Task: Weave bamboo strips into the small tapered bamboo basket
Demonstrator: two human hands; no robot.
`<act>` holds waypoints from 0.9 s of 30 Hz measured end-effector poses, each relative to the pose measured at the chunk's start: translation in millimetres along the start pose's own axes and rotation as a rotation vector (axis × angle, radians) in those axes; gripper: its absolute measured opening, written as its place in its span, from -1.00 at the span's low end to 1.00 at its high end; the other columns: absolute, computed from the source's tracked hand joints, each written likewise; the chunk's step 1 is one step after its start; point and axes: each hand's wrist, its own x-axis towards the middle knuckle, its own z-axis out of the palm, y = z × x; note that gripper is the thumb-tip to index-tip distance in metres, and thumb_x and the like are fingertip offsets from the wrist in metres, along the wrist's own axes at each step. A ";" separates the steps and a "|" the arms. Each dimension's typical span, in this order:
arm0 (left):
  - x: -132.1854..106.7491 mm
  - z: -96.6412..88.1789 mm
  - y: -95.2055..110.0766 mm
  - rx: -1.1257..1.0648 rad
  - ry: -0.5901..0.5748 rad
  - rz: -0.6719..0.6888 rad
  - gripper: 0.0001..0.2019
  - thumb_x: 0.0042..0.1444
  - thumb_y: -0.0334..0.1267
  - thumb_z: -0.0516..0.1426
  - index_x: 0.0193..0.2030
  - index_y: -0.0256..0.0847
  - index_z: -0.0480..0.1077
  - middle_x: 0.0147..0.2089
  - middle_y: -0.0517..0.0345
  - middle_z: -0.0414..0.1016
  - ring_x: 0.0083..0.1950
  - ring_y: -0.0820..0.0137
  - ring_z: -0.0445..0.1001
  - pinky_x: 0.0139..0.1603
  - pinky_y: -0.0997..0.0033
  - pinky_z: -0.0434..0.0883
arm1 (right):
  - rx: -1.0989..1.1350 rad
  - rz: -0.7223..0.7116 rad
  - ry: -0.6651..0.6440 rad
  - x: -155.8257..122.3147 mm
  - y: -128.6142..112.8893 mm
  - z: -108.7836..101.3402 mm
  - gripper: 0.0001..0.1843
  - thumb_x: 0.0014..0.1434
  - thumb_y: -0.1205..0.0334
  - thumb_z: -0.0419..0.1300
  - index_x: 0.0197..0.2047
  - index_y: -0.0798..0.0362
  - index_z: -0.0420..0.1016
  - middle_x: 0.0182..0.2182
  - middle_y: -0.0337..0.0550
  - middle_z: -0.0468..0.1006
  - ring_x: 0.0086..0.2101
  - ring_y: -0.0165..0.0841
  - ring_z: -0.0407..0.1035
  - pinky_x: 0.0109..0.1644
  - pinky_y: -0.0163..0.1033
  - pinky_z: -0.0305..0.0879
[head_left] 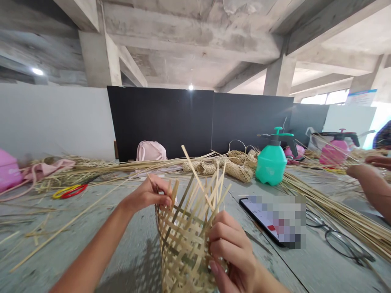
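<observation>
Head view: we look forward and down over a grey worktop (45, 228) strewn with bamboo strips.
Basket: a half-woven bamboo basket (186, 240) stands upright at 6 o'clock, close to us, loose strip ends fanning up from its open rim.
Left hand: our left hand (149, 194) comes in from 8 o'clock; its grip is pinched narrow on the strips at the basket's left rim.
Right hand: our right hand (230, 250) sits at 5 o'clock against the basket's right wall, fingers curled and closed on the weave.
Phone: a phone (269, 219) lies flat just right of the basket at 4 o'clock, its screen blurred.
Glasses: dark-framed glasses (342, 240) lie beside the phone, further toward 4 o'clock.
Green sprayer: a teal spray bottle (271, 162) stands upright at 2 o'clock, well behind the phone.
Pink sprayer: a pink spray bottle (334, 150) stands further off toward 2 o'clock.
Strip bundle: a long bundle of strips (336, 211) runs from the green sprayer's foot toward 4 o'clock.
Woven pieces: finished woven pieces (232, 165) lie at 1 o'clock, just left of the green sprayer.
Scissors: a red-and-yellow handled pair (70, 190) lies at 10 o'clock.
Co-worker: another person's arm (371, 187) reaches in at 3 o'clock.
</observation>
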 end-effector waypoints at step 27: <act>-5.4 -12.7 -8.9 -0.011 -0.088 0.006 -0.69 -0.27 -0.04 0.31 -0.64 -0.30 0.50 -0.69 0.14 0.38 -0.62 0.50 0.26 -0.61 0.53 0.16 | -0.008 0.082 0.091 -3.4 -3.5 1.5 -0.83 -0.12 0.48 0.00 -0.41 0.07 0.18 -0.47 -0.19 0.22 -0.44 -0.38 0.14 -0.43 -0.24 0.09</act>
